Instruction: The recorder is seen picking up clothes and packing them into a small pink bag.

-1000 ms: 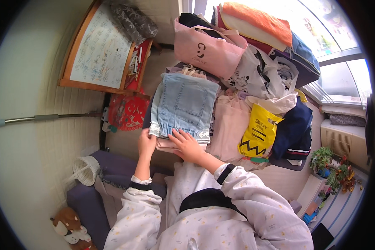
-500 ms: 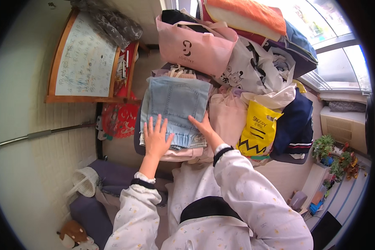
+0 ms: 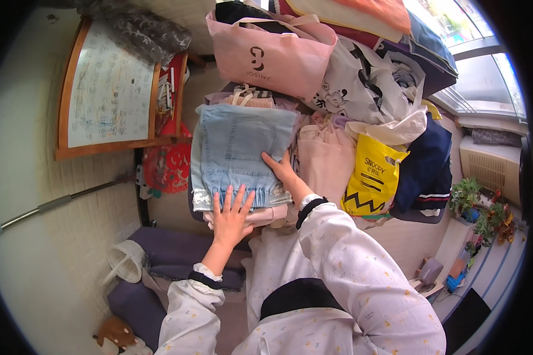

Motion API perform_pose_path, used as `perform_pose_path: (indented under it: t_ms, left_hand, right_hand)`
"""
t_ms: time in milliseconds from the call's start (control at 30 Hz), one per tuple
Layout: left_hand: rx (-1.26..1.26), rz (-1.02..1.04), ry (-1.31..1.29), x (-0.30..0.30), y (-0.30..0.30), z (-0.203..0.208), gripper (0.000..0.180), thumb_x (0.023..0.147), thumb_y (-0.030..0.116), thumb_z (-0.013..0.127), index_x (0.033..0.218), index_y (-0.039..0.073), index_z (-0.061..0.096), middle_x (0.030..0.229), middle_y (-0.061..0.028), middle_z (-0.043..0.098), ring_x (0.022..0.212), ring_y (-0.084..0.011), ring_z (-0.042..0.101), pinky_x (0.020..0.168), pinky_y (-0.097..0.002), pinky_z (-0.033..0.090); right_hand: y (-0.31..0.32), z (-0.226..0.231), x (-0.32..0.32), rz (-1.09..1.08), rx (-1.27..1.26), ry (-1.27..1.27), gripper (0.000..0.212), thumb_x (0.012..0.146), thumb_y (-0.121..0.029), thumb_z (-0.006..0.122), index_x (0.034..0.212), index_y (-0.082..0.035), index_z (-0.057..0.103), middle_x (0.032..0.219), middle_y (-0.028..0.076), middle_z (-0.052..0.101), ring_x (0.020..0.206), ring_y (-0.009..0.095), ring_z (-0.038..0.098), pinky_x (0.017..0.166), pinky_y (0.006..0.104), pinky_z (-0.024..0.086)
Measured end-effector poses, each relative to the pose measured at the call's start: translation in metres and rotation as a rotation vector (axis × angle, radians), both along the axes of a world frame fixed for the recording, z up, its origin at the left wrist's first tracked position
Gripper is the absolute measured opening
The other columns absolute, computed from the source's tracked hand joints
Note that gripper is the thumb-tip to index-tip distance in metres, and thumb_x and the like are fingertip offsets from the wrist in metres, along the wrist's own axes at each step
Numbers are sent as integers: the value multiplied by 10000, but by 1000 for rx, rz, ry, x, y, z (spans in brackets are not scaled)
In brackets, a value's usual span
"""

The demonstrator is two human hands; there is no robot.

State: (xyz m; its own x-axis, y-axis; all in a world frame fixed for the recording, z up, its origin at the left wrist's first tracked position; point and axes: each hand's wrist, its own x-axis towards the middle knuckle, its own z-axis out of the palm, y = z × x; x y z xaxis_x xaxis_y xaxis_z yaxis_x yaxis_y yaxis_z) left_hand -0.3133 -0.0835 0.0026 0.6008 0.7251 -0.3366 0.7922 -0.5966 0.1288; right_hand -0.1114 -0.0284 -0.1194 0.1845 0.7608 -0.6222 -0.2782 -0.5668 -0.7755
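A folded pair of light blue jeans (image 3: 240, 148) lies on top of a stack of folded clothes (image 3: 249, 216). My left hand (image 3: 231, 216) lies flat with fingers spread on the near edge of the jeans. My right hand (image 3: 281, 171) presses flat on the jeans' right side, fingers pointing up and left. Neither hand grips anything. Both sleeves are white with small yellow dots and dark cuffs.
Beside the stack lie pink folded garments (image 3: 326, 160), a yellow plastic bag (image 3: 370, 177), a navy garment (image 3: 423, 168), a pink tote bag (image 3: 266, 56) and a white printed bag (image 3: 361, 86). A wood-framed board (image 3: 109, 89) leans at left. Purple cushions (image 3: 172, 257) lie below.
Both hands have moved up over the jeans and flattened on them; the right hand shifted from the near edge to the right side. The view has tilted closer to the stack.
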Motion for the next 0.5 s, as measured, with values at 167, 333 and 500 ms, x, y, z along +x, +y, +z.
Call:
perform_pose_path:
  t_ms: [167, 333, 500]
  left_hand:
    - [-20, 4, 59, 0, -1, 6, 1069, 571, 506, 781, 1455, 265, 232, 1519, -37, 187, 1399, -307, 145, 1115, -588, 74]
    - [-74, 3, -8, -5, 8, 33, 915, 682, 460, 728, 1445, 212, 288, 1500, -97, 246, 1381, -329, 207, 1114, -552, 116]
    - [23, 87, -157, -30, 9, 76, 741, 762, 342, 687, 1401, 144, 370, 1473, -134, 290, 1359, -343, 252, 1110, -515, 173]
  right_hand:
    - [2, 6, 20, 178, -21, 47, 781, 827, -370, 691, 1378, -5, 274, 1314, 153, 464, 1181, 228, 469, 977, 339, 390]
    - [-12, 30, 59, 391, -73, -249, 685, 820, -337, 682, 1302, 51, 389, 1347, 231, 431, 1239, 305, 447, 1014, 360, 371]
    - [-103, 83, 121, 526, 76, -895, 585, 801, -293, 664, 1277, -20, 464, 1378, 261, 384, 1244, 387, 419, 1019, 418, 373]
